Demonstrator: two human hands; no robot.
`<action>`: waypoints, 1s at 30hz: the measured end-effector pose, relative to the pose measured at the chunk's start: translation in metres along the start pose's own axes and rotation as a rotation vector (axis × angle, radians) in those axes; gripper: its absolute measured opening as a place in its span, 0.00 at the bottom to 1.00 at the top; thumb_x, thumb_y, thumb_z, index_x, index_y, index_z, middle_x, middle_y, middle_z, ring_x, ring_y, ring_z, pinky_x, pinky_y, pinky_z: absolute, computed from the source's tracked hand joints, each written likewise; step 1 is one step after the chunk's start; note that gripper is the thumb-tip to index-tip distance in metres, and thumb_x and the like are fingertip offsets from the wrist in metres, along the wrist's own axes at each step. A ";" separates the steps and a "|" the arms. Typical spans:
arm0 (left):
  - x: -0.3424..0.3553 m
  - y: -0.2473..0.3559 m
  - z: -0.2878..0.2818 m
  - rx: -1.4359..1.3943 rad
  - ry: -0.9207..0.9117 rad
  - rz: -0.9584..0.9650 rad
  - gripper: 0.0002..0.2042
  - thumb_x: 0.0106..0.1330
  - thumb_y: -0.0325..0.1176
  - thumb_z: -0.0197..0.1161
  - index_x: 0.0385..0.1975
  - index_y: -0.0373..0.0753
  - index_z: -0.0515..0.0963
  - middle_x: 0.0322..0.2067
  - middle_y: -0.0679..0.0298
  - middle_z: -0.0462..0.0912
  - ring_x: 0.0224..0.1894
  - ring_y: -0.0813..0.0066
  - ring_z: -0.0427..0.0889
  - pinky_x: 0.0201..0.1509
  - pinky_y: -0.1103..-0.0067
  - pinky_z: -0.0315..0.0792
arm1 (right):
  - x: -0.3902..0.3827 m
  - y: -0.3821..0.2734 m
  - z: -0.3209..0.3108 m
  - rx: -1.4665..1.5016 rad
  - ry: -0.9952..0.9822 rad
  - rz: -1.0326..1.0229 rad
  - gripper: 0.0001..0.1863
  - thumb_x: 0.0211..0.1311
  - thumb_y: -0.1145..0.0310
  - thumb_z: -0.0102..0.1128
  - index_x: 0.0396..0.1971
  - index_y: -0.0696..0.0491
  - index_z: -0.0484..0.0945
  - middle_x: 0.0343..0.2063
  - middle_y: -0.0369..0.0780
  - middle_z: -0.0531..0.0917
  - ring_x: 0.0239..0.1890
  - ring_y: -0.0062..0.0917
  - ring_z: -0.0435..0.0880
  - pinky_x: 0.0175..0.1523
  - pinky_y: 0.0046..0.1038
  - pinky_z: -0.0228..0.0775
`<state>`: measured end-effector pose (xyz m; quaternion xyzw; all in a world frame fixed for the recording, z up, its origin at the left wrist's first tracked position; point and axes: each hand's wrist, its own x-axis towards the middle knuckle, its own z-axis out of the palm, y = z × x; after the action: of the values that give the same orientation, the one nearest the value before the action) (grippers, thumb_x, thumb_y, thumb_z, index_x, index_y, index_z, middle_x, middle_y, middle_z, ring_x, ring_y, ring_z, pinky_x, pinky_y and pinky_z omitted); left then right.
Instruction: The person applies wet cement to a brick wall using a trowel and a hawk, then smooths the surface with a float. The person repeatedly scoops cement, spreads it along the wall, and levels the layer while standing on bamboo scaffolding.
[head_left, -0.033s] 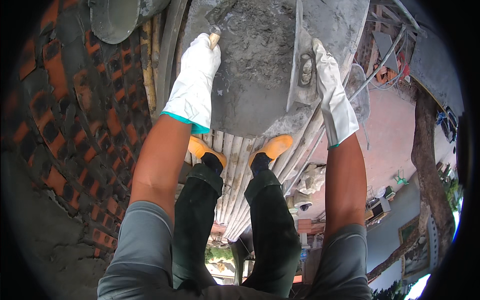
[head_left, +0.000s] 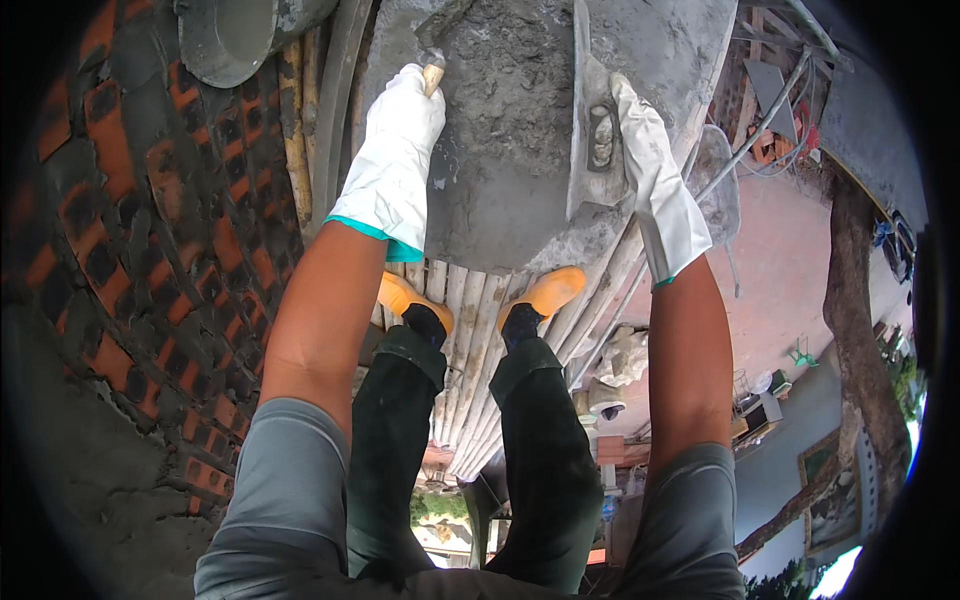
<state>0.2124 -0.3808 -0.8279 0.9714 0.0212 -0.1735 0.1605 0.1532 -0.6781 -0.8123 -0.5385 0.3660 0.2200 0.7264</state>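
My left hand (head_left: 402, 115), in a white glove with a teal cuff lining, is closed around the wooden handle (head_left: 432, 80) of a trowel. Its mortar-coated blade (head_left: 440, 22) lies against wet grey mortar (head_left: 515, 85) spread on a board (head_left: 490, 235). At the right side of the mortar, a grey plastering float (head_left: 590, 183) stands tilted, its crusted handle (head_left: 601, 138) facing right. My gloved right hand (head_left: 638, 130) grips the float along its right edge; its fingertips are partly hidden.
A brick wall (head_left: 165, 180) with mortar smears rises at left. A grey bucket (head_left: 228, 40) is at the upper left. My orange shoes (head_left: 552, 295) stand on bamboo poles (head_left: 465, 330) above a lower floor. Metal bars (head_left: 755, 135) and a tree trunk (head_left: 850, 260) are at right.
The float and my right hand have shifted slightly left, over the mortar. My left hand with the trowel has moved slightly right and away from me.
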 end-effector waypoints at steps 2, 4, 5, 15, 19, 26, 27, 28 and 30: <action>-0.006 -0.002 0.003 0.099 -0.237 0.049 0.09 0.72 0.38 0.62 0.46 0.42 0.77 0.42 0.49 0.87 0.46 0.44 0.88 0.53 0.56 0.80 | -0.004 0.024 0.023 -0.088 0.056 0.009 0.23 0.80 0.48 0.59 0.37 0.54 0.83 0.22 0.33 0.81 0.20 0.18 0.75 0.28 0.25 0.69; -0.016 -0.014 -0.001 0.196 -0.411 0.090 0.11 0.71 0.38 0.62 0.49 0.43 0.76 0.44 0.49 0.87 0.50 0.46 0.87 0.56 0.57 0.79 | -0.014 0.043 0.029 -0.125 0.050 0.012 0.21 0.80 0.50 0.60 0.37 0.55 0.83 0.21 0.33 0.82 0.20 0.18 0.75 0.28 0.25 0.68; -0.023 -0.025 -0.008 0.205 -0.380 0.105 0.11 0.72 0.38 0.61 0.49 0.43 0.76 0.43 0.48 0.87 0.48 0.45 0.87 0.54 0.57 0.79 | -0.035 0.055 0.024 -0.122 0.075 0.017 0.20 0.80 0.52 0.60 0.37 0.55 0.84 0.21 0.33 0.82 0.20 0.18 0.75 0.28 0.25 0.68; -0.044 -0.027 0.042 -0.107 -0.287 -0.149 0.14 0.72 0.41 0.63 0.49 0.39 0.76 0.36 0.49 0.87 0.41 0.45 0.88 0.47 0.59 0.79 | -0.027 0.075 0.000 -0.045 0.176 -0.012 0.27 0.83 0.47 0.52 0.34 0.57 0.83 0.14 0.37 0.78 0.15 0.25 0.75 0.22 0.30 0.67; -0.080 -0.022 0.036 0.014 -0.390 -0.013 0.13 0.69 0.40 0.65 0.48 0.41 0.77 0.43 0.45 0.87 0.46 0.42 0.86 0.53 0.56 0.79 | -0.049 0.098 0.021 -0.218 0.165 0.045 0.21 0.84 0.54 0.53 0.37 0.56 0.85 0.27 0.36 0.84 0.29 0.20 0.78 0.38 0.27 0.71; -0.128 -0.095 0.012 -0.922 -0.322 -0.761 0.08 0.76 0.33 0.65 0.40 0.43 0.70 0.20 0.65 0.75 0.17 0.75 0.74 0.19 0.74 0.69 | -0.084 0.086 -0.020 0.118 0.212 0.179 0.22 0.83 0.52 0.55 0.39 0.56 0.86 0.28 0.34 0.84 0.30 0.18 0.79 0.37 0.23 0.72; -0.130 -0.088 0.020 -0.912 -0.345 -0.916 0.08 0.77 0.32 0.63 0.40 0.44 0.69 0.19 0.66 0.74 0.14 0.77 0.71 0.17 0.76 0.66 | -0.073 0.084 -0.022 0.093 0.223 0.197 0.23 0.83 0.51 0.54 0.37 0.56 0.86 0.26 0.34 0.83 0.28 0.18 0.78 0.35 0.24 0.71; -0.133 -0.073 0.031 -0.950 -0.395 -0.864 0.08 0.77 0.32 0.64 0.40 0.44 0.69 0.17 0.67 0.73 0.14 0.77 0.70 0.16 0.76 0.66 | -0.064 0.087 -0.018 0.022 0.199 0.122 0.23 0.83 0.51 0.54 0.37 0.56 0.86 0.24 0.34 0.83 0.27 0.18 0.78 0.34 0.24 0.70; -0.135 -0.029 0.051 -0.994 -0.614 -0.807 0.08 0.77 0.32 0.65 0.40 0.43 0.70 0.16 0.67 0.72 0.13 0.77 0.69 0.16 0.75 0.66 | -0.053 0.101 -0.001 -0.142 0.162 -0.034 0.23 0.83 0.52 0.53 0.38 0.56 0.86 0.26 0.36 0.84 0.29 0.20 0.80 0.36 0.26 0.70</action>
<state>0.0657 -0.3676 -0.8354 0.6068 0.4098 -0.4552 0.5067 0.0472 -0.6425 -0.8347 -0.6105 0.3977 0.1889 0.6583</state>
